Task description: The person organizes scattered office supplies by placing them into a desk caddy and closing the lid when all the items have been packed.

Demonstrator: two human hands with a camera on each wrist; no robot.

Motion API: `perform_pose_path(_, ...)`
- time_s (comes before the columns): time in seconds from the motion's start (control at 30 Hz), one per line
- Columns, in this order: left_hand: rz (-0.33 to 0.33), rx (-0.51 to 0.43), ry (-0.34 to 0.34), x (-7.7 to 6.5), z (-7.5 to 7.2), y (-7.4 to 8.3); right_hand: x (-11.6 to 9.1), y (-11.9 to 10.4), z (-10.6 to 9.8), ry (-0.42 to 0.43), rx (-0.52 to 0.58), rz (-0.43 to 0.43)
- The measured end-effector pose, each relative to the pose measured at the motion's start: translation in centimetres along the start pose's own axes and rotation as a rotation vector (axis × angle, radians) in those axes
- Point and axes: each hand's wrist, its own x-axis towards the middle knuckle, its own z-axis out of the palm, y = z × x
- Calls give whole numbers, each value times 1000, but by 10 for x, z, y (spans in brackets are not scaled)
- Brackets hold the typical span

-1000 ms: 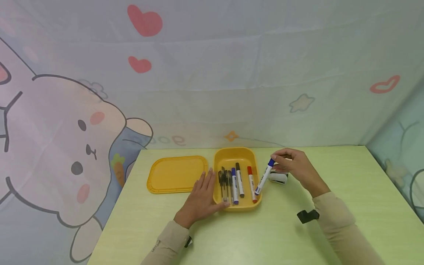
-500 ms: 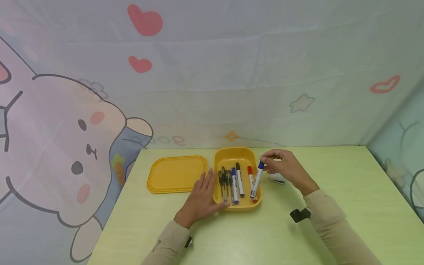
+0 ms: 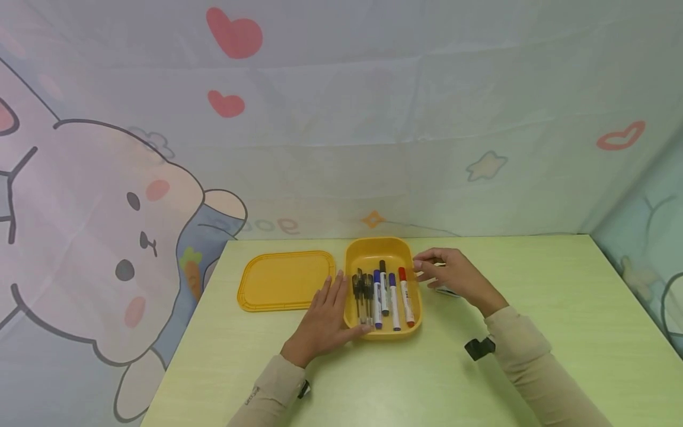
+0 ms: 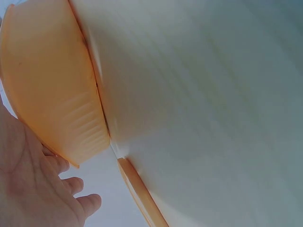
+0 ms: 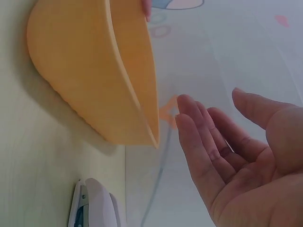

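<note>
A yellow plastic box point(image 3: 379, 245) holds several black-capped pens point(image 3: 363, 290) at its left. Beside them lie two blue-capped markers, a black-capped marker point(image 3: 384, 290) and a red-capped marker point(image 3: 407, 299). The blue-capped marker point(image 3: 394, 302) next to the red one lies loose in the box. My left hand point(image 3: 322, 323) rests along the box's left rim, fingers straight and thumb at the near corner. Just off the right rim is my right hand point(image 3: 453, 276), its fingers loosely bent and empty, as the right wrist view shows.
Left of the box a yellow lid point(image 3: 285, 281) lies flat on the green table point(image 3: 405, 385). A white stapler point(image 5: 97, 203) sits right of the box, partly hidden under the right hand in the head view. A printed cloth hangs behind the table's far edge.
The right hand has carried a blue-capped marker leftward into the box and let it go between the other markers. The left hand has stayed at the rim.
</note>
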Motion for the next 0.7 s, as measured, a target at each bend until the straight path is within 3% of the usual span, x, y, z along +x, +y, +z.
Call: perform_pose_path(0.7,-11,-6,-7,0,2,-1,-9,11,-3,6,9,43)
